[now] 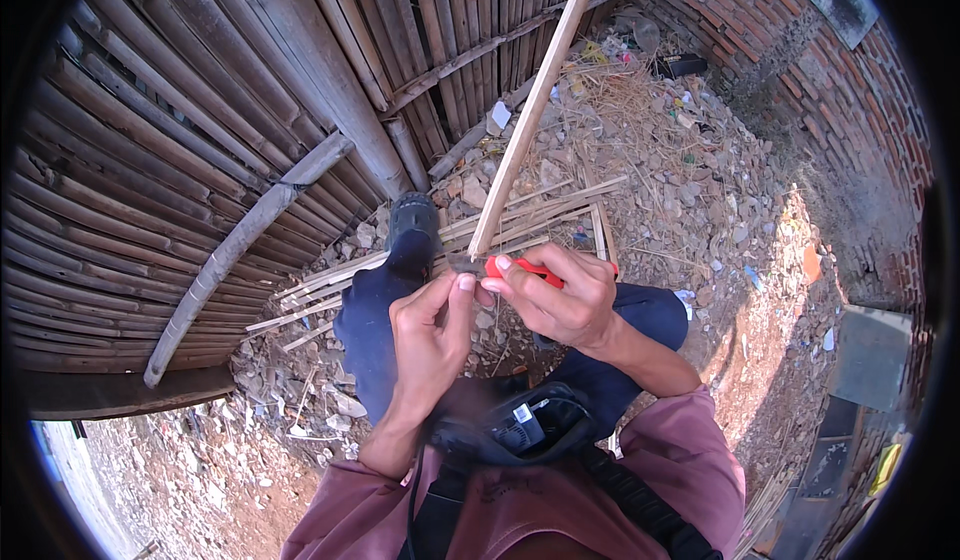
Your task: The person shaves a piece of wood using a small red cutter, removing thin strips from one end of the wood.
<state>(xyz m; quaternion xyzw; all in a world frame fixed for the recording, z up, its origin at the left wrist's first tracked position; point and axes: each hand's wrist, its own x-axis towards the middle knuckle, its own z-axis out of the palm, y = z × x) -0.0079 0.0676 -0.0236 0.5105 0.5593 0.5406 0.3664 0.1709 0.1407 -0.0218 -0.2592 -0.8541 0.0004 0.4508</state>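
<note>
In front of me, my right hand [565,295] wraps round the red handle of a cutter [535,270]. The cutter's short grey metal part points left toward my left hand [432,330]. My left thumb and fingers are pinched together at that grey part, against its lower edge. A long pale wooden strip [528,130] runs from the top down to the cutter, and its lower end lies just above the metal part. Whether the strip touches it, I cannot tell.
Several thin bamboo strips [550,205] lie across the rubble ground [640,180] between my legs and the bamboo wall [190,140]. A brick wall [860,100] stands at the right. My dark boot [413,230] is beside the strips. A grey panel [870,360] leans at far right.
</note>
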